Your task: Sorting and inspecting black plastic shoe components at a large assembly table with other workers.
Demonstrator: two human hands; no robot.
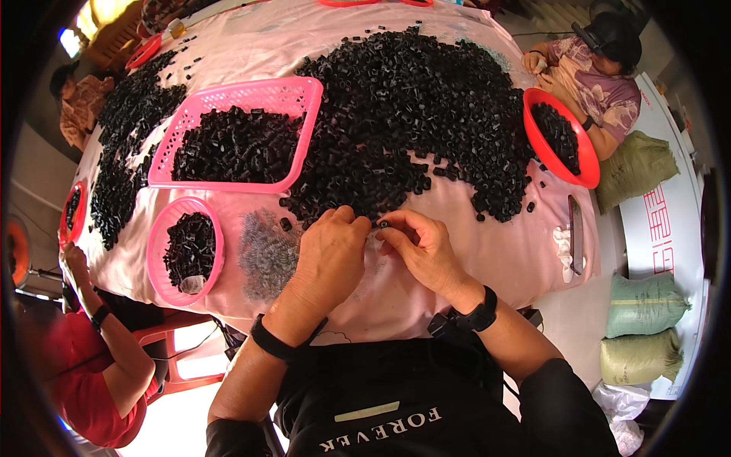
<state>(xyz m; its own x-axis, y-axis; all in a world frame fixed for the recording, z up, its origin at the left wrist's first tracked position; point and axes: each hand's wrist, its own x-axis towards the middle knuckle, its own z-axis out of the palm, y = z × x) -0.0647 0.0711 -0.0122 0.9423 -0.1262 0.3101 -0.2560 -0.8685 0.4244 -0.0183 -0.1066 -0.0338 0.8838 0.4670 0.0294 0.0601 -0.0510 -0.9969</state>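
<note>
My left hand and my right hand meet above the pink cloth at the near edge of a big heap of small black plastic pieces. Between the thumb and finger of my right hand is one small black plastic piece. My left fingers are pinched together close beside it; whatever they hold is hidden. A loose pile of tiny grey wire-like metal parts lies just left of my left hand. Farther left stands a round pink basket with black pieces inside.
Behind it, a rectangular pink basket holds more black pieces. At right are a red basin, a phone-like flat object and white crumpled material. Co-workers sit at left and right. Stuffed sacks lie beyond the table's right side.
</note>
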